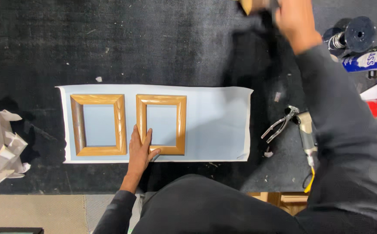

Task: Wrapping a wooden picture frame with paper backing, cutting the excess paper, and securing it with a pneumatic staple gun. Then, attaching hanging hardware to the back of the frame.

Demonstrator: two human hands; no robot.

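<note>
- Currently the person stands over a black-covered bench (154,47), seen from a head camera looking straight down.
- Two small wooden frames lie side by side on a pale blue sheet (216,125): the left frame (98,125) and the right frame (161,125), both flat, close together but not touching.
- Left hand (140,149) lies flat, fingers spread and released, across the gap between the frames; fingertips rest on the lower left corner of the right frame. It pins, it does not grip.
- Right hand (293,17) is stretched to the far edge of the bench, blurred. It appears closed around a tan object (248,5) cut off by the picture's top edge; what the object is cannot be told.
- Beside the right sleeve: a metal plier-like tool (280,123), an air tool (306,134) with a yellow lead, a blue tube (368,60), and a dark spool (356,31). Crumpled white paper (0,147) sits at the left edge.
- Judgement on technique: the flat palm should keep even downward pressure so the right frame does not slide on the slick sheet.
- Judgement: the pinning fingers are best kept on the frame's outer rail, away from the opening.
- Judgement: with one arm reaching far, body weight should stay centred so the holding hand does not drag the frames together.
</note>
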